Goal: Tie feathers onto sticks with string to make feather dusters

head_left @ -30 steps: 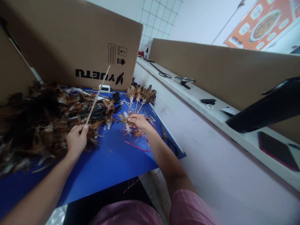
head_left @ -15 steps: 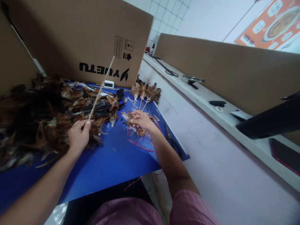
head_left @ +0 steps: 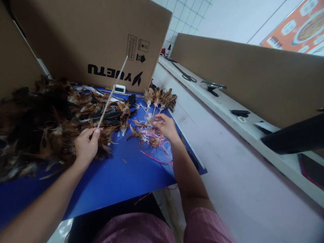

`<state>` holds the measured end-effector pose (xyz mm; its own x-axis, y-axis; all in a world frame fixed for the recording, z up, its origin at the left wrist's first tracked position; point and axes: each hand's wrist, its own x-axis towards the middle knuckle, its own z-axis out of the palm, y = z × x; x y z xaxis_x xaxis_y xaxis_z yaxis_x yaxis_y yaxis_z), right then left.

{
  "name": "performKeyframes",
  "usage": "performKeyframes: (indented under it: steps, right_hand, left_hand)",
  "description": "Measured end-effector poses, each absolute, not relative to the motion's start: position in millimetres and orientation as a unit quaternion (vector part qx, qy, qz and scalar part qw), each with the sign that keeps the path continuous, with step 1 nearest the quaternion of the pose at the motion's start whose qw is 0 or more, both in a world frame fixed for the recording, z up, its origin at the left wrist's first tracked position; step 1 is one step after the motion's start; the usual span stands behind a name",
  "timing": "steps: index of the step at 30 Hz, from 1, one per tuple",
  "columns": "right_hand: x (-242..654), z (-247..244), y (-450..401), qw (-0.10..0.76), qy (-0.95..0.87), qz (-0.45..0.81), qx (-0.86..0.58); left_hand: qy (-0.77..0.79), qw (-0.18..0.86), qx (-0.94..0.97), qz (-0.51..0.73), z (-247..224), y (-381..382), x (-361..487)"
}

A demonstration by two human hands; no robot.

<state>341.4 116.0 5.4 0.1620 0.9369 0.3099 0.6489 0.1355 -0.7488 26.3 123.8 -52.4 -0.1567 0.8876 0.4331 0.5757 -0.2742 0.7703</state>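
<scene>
My left hand (head_left: pixel 87 145) pinches the lower end of a thin pale stick (head_left: pixel 111 94), which slants up and away over the feathers. Just left of that hand spreads a big heap of brown and black feathers (head_left: pixel 48 125). My right hand (head_left: pixel 165 126) hovers over the table with its fingertips curled together beside a blurred pale tuft of fluff (head_left: pixel 149 118); what they grip is too small to make out. Below it lie loose brown feathers (head_left: pixel 138 130) and tangled pink string (head_left: pixel 157 157). Behind it rest several small feather bundles on sticks (head_left: pixel 157 98).
The blue tabletop (head_left: pixel 118 185) meets a white wall on the right. A large cardboard box (head_left: pixel 101 37) stands at the back, with a small white digital device (head_left: pixel 119 89) before it. A ledge (head_left: pixel 202 98) holds scissors (head_left: pixel 188 77), a phone (head_left: pixel 312 172) and a black object (head_left: pixel 296 135).
My right hand has lifted slightly away and to the right, uncovering brown feathers on the table. My left hand keeps the stick in nearly the same place. The view has shifted a little.
</scene>
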Motion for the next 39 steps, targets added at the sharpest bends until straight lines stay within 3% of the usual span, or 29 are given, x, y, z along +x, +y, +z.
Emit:
performKeyframes:
  steps: [3,8,18,23,28,31,36,39]
  right_hand:
    - [334,-10,112,0.292,-0.704,0.026,-0.647]
    - [298,-32,102,0.131,-0.774,0.020,-0.619]
    - [322,-7,95,0.123,-0.625,-0.142,-0.757]
    - [292,-29,92,0.109,-0.764,-0.042,-0.634]
    - [275,-43,102,0.073,-0.773,-0.033,-0.629]
    - [287,-36,105,0.145,-0.766,0.019,-0.626]
    - [322,-9,110,0.415,-0.683,0.163,-0.578]
    - [341,5,116,0.511,-0.589,0.264,-0.567]
  left_hand:
    - [0.577,0.155,0.633,0.492,-52,123,27]
    - [0.578,0.148,0.631,0.496,-54,125,26]
    - [0.572,0.129,0.627,0.512,-52,126,25]
    - [0.578,0.133,0.629,0.502,-50,123,25]
    - [0.583,0.131,0.623,0.505,-50,124,23]
    - [0.584,0.136,0.619,0.507,-51,125,23]
    - [0.576,0.134,0.628,0.505,-50,124,24]
    - [0.576,0.129,0.630,0.505,-49,124,24]
